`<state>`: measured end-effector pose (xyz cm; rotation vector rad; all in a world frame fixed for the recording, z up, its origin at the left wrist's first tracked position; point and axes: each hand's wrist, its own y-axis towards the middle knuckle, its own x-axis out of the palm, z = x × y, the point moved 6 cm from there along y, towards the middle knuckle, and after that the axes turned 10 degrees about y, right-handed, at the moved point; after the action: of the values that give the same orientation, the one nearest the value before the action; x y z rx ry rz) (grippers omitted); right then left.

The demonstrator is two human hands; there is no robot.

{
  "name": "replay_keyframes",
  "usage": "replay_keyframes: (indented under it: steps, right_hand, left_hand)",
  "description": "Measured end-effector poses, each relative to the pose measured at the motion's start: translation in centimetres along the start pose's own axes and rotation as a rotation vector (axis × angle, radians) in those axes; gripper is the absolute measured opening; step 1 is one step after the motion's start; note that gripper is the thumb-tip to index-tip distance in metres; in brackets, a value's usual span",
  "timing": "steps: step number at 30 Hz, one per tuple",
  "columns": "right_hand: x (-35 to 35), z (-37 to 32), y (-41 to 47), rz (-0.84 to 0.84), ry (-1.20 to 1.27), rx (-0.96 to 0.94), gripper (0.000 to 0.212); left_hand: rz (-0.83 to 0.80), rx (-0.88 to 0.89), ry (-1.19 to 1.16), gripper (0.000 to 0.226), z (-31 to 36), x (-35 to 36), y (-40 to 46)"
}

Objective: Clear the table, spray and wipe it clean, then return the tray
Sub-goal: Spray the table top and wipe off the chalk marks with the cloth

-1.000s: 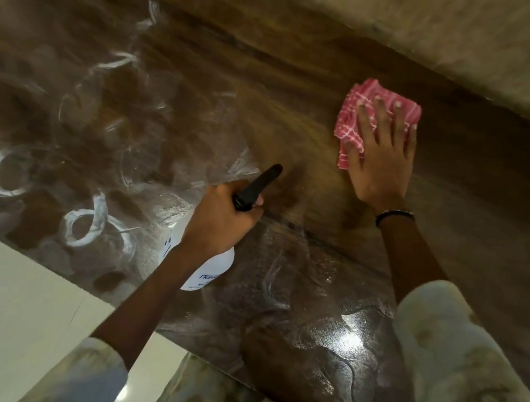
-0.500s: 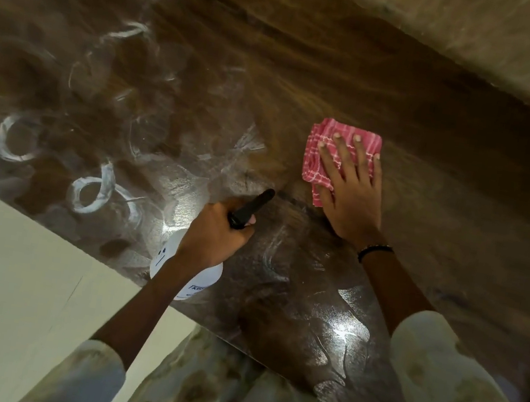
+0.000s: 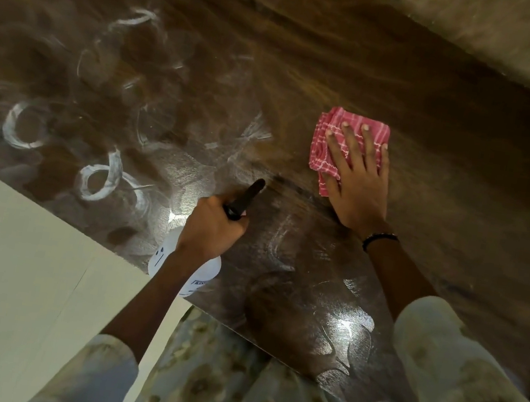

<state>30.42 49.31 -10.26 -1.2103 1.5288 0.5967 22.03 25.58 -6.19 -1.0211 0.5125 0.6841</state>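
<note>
Counter (image 3: 393, 92): dark wood grain, glossy, with white ring marks and smears across its left part.
Floor (image 3: 4, 282): pale tiles beside the near edge.
Spray bottle (image 3: 188, 268): white, black nozzle, over the near edge.
Cloth (image 3: 332, 131): red checked, folded, flat on the counter.
Left grip (image 3: 210, 227): curled round the bottle's neck.
Right grip (image 3: 357, 180): 4 straight fingers pressing the cloth.
</note>
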Motion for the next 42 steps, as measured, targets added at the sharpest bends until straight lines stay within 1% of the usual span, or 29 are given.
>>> replay_keyframes:
  steps: [2, 4, 6, 8, 10, 14, 17, 19, 22, 24, 28, 32, 34, 36, 39, 42]
  right_hand:
    - [-0.1, -0.1, 0.1, -0.003, 0.002, 0.007, 0.063]
    - [-0.2, -0.4, 0.2, -0.006, 0.01, 0.028, 0.063]
    - [-0.2, -1.0, 0.7, -0.002, 0.03, 0.062, 0.063]
    - [0.0, -2.2, 2.0, 0.0, 0.046, 0.087, 0.063]
    - [0.4, -4.2, 3.8, -0.013, 0.045, 0.068, 0.062]
    - [1.9, -9.3, 5.6, -0.075, 0.019, -0.078, 0.061]
    - [3.3, -12.2, 3.8, -0.091, 0.014, -0.166, 0.061]
    - [3.8, -12.6, 1.6, -0.115, 0.003, -0.254, 0.062]
    - [3.8, -9.8, -1.3, -0.143, -0.045, -0.367, 0.063]
    - [2.9, -7.1, -1.7, -0.126, -0.063, -0.342, 0.063]
    - [1.2, -4.2, 1.4, -0.093, -0.076, -0.185, 0.063]
    - [0.4, -6.3, 6.3, -0.019, 0.014, -0.02, 0.061]
    - [1.0, -8.7, 7.8, -0.026, 0.021, -0.007, 0.061]
    - [1.9, -11.4, 8.0, -0.057, 0.016, -0.061, 0.061]
    - [3.7, -14.6, 5.8, -0.089, -0.013, -0.187, 0.061]
    - [4.7, -15.7, 2.4, -0.107, -0.018, -0.328, 0.063]
  left_hand:
    - [0.035, -0.022, -0.015, 0.035, -0.2, -0.5, 0.0]
    - [0.054, -0.051, -0.034, 0.034, -0.5, -1.0, 0.1]
    - [0.056, -0.059, -0.051, 0.026, -0.7, -1.3, 0.1]
    - [0.052, -0.05, -0.077, 0.011, -1.1, -1.5, 0.1]
    - [0.067, -0.045, -0.097, 0.012, -1.3, -1.9, -0.1]
    - [0.075, -0.015, -0.1, 0.01, -1.2, -2.4, -0.5]
    - [0.09, -0.019, -0.082, 0.008, -1.3, -2.7, -0.7]
    - [0.102, -0.02, -0.09, 0.008, -1.5, -2.9, -0.8]
    - [0.105, -0.02, -0.101, 0.009, -1.7, -3.0, -0.8]
    - [0.101, -0.026, -0.102, 0.008, -1.9, -3.0, -0.8]
    - [0.095, -0.013, -0.098, 0.007, -2.2, -3.0, -0.9]
    - [0.093, -0.014, -0.118, 0.006, -2.8, -3.1, -0.9]
    - [0.096, -0.015, -0.118, 0.007, -3.1, -3.2, -0.9]
    - [0.095, -0.01, -0.121, 0.006, -3.2, -3.3, -0.9]
    - [0.099, -0.002, -0.107, 0.006, -3.2, -3.4, -1.1]
    - [0.1, 0.004, -0.102, 0.007, -3.1, -3.4, -1.3]
